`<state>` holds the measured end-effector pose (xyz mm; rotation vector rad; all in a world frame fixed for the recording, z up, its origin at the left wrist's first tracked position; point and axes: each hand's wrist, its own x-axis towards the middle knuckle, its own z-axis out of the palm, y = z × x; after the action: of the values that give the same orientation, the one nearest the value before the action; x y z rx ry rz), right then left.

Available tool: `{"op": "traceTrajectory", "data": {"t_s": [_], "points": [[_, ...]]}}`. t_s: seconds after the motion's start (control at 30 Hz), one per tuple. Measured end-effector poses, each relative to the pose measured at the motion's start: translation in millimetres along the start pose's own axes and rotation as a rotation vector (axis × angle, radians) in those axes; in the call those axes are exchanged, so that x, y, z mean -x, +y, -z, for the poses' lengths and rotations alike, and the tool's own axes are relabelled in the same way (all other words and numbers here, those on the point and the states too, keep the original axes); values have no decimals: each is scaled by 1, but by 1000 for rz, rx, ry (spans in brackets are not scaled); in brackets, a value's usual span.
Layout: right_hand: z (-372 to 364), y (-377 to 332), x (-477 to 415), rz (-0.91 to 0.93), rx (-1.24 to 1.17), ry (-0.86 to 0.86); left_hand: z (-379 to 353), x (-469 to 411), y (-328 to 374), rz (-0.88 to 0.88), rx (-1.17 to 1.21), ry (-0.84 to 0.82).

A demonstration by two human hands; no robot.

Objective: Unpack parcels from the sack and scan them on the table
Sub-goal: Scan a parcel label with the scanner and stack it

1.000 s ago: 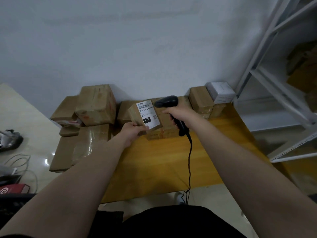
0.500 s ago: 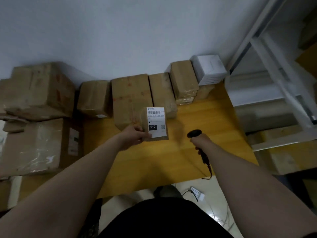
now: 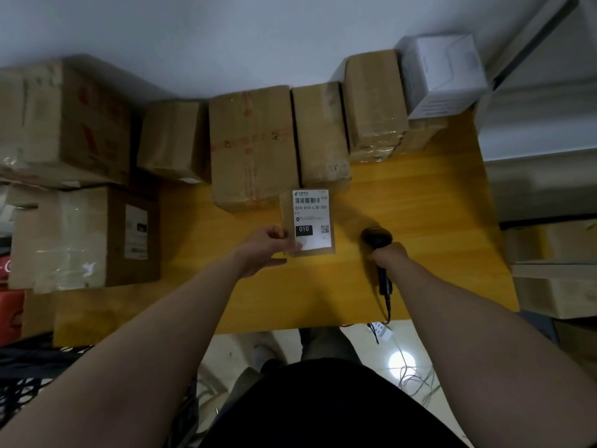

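A small cardboard parcel (image 3: 309,221) with a white barcode label on top lies on the yellow table (image 3: 429,221), just in front of the row of boxes. My left hand (image 3: 263,250) holds its near left corner, thumb on the label. My right hand (image 3: 389,255) grips the handle of a black barcode scanner (image 3: 376,239), whose head stands on the table just right of the parcel. The scanner's cable (image 3: 387,305) runs off the front edge.
Several taped cardboard boxes (image 3: 253,147) line the wall at the back, with a white box (image 3: 444,72) at the right end. Large boxes (image 3: 80,234) are stacked at the left. A white shelf frame (image 3: 533,50) stands right. A dark mesh sack (image 3: 29,376) lies on the floor at lower left.
The parcel came down from in front of the boxes onto the table. My right hand drew the scanner back from the label and lowered it to the table beside the parcel.
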<state>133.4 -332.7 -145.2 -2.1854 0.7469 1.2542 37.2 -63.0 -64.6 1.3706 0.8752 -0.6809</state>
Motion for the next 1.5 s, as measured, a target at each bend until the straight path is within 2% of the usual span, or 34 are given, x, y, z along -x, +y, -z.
{"op": "traceTrajectory", "data": {"t_s": [0.1,0.23,0.33,0.47,0.57,0.73,0.93,1.2,1.5], "points": [[0,1,7,10,40,50,1,11,-2,-26,-1,9],[-3,-17,38,14,208,236,3,37,-6,-67,-10,23],[-11,-23,71,127,195,309,8,65,-19,-100,-11,32],[-45,0,127,552,-10,189,20,111,-63,-161,8,40],[-82,27,187,691,-103,24,29,150,-110,-201,72,48],[-141,81,268,771,-62,-175,47,214,-187,-249,175,55],[-183,153,336,801,-50,-183,48,285,-261,-247,261,60],[-227,253,402,852,-157,-295,38,387,-359,-370,353,151],[-311,395,449,859,-183,-477,11,492,-530,-406,419,270]]}}
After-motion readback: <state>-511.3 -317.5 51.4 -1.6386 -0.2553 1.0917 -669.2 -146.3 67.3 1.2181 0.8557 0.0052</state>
